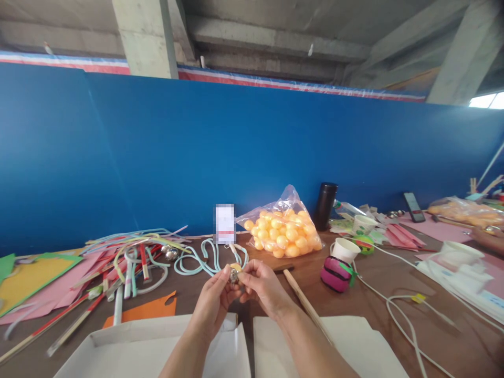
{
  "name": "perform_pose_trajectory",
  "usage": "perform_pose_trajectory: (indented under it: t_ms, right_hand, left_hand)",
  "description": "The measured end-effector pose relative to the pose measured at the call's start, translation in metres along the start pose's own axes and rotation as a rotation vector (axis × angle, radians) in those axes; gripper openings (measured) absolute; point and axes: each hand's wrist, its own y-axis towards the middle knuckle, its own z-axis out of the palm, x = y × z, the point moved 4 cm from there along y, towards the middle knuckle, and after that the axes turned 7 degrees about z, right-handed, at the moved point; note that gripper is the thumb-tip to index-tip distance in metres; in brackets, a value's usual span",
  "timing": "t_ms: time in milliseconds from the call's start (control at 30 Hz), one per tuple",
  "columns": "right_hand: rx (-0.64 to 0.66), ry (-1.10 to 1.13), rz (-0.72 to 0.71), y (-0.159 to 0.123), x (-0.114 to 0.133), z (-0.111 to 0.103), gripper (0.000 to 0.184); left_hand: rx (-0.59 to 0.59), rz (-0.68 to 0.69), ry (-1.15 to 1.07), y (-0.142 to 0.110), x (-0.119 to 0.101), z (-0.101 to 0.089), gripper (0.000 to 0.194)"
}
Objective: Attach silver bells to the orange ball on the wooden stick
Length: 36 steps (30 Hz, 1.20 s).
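brown tabletop (291, 310), blue partition (220, 136) behind, concrete ceiling above | lower centre: left fingers (226, 278) and right fingers (244, 281) pinch small shiny metallic object (234, 275) between them | center-right: bag of orange balls (281, 231) | lower left: white tray (129, 349), sticks (79, 323)

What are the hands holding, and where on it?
Both hands pinch a small shiny metallic piece from its two sides with the fingertips; what it is cannot be told.
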Motion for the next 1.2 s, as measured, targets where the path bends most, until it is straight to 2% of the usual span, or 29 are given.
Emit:
perform_pose_trajectory:
  t_ms: [233, 367, 433, 500, 600, 733, 833, 933, 1033, 1133, 1200]
  right_hand:
    - [0.008, 0.038, -0.049, -0.003, 0.007, 0.005, 0.028]
    - [-0.164, -0.167, -0.142, -0.010, 0.027, -0.003, 0.028]
    - [-0.244, -0.303, -0.198, -0.021, 0.043, -0.013, 0.025]
    - [-0.259, -0.470, -0.204, -0.038, 0.057, -0.025, 0.023]
    - [-0.385, -0.863, -0.104, -0.072, 0.068, -0.050, 0.020]
    - [-0.606, -1.487, 0.145, -0.114, 0.061, -0.079, 0.014]
    - [-0.632, -1.656, 0.206, -0.127, 0.044, -0.089, 0.015]
    - [-0.663, -1.650, 0.166, -0.125, 0.031, -0.097, 0.013]
    - [-0.684, -1.551, 0.071, -0.118, 0.023, -0.104, 0.012]
    - [-0.631, -1.285, -0.039, -0.110, 0.019, -0.098, 0.022]
    - [-0.567, -1.012, -0.022, -0.104, 0.017, -0.087, 0.028]
  left_hand:
    - [-0.099, -0.026, -0.078, 0.003, 0.001, -0.002, 0.024]
    - [-0.114, -0.022, -0.148, 0.004, 0.000, -0.004, 0.018]
    - [-0.104, -0.020, -0.168, 0.004, -0.001, -0.005, 0.018]
    - [-0.108, -0.015, -0.182, 0.004, -0.001, -0.005, 0.016]
    - [-0.119, -0.010, -0.195, 0.003, -0.001, -0.005, 0.014]
    - [-0.133, -0.020, -0.211, 0.005, 0.000, -0.006, 0.015]
    - [-0.145, -0.024, -0.217, 0.007, 0.001, -0.007, 0.016]
    - [-0.147, -0.019, -0.236, 0.007, 0.001, -0.008, 0.014]
    - [-0.146, -0.008, -0.272, 0.005, 0.000, -0.009, 0.011]
    - [-0.170, -0.005, -0.313, 0.005, 0.000, -0.010, 0.008]
    - [-0.187, 0.001, -0.337, 0.007, 0.000, -0.011, 0.007]
